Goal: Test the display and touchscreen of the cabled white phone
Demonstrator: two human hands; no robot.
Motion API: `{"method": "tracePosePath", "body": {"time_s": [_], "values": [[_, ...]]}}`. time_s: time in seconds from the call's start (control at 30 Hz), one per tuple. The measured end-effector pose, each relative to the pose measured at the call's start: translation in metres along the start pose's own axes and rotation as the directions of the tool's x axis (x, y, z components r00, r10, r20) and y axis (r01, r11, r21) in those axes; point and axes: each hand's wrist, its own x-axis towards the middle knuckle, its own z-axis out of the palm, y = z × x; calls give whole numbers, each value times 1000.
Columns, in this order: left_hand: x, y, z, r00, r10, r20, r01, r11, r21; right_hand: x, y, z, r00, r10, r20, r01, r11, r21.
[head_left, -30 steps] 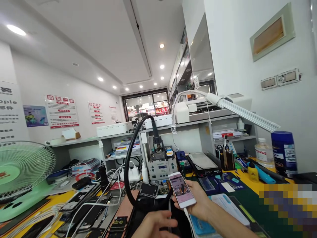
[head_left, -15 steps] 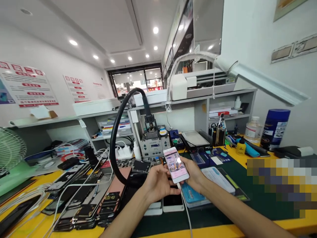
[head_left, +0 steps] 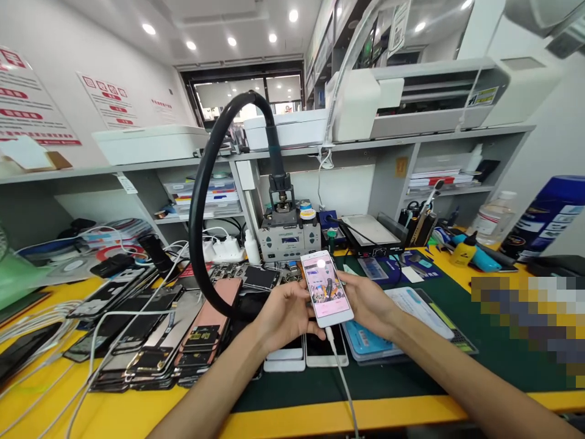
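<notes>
A white smartphone [head_left: 327,289] with its screen lit is held upright, tilted back, above the dark green mat. On its left edge is my left hand [head_left: 284,310], with the fingers curled behind and under the phone. My right hand [head_left: 368,300] grips the right edge, its fingertips partly hidden behind the phone. A white charging cable [head_left: 342,372] is plugged into the phone's bottom end and runs down past the bench's front edge. Below the hands lie a white-framed phone [head_left: 326,353] and a light-coloured phone [head_left: 284,364] beside it.
Stacked phone screens and parts [head_left: 153,347] cover the left of the yellow bench. A black hose [head_left: 197,201] arches up from a grey hot-air station [head_left: 286,242]. A blue packet [head_left: 370,342] lies at the right, with a yellow bottle [head_left: 464,250] farther back.
The camera view has tipped downward and come closer to the bench. Both hands still hold the phone, and my right hand's fingers have shifted a little along its edge.
</notes>
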Motion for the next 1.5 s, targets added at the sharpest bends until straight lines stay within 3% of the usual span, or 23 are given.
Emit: {"method": "tracePosePath", "body": {"time_s": [0.17,0.37,0.63,1.5], "values": [[1,3,-1,998,-51,30,53,997,-50,0,-3,3,999,43,-15,-43,999,-9],[2,7,-4,997,-66,-42,68,997,37,-4,-5,-4,989,-21,147,31,998,-62],[2,7,-5,998,-54,-44,60,988,143,-8,-8,-10,966,18,259,43,972,-229],[-2,3,1,995,3,-95,12,987,161,-11,-2,-7,965,-49,258,118,959,-259]]}}
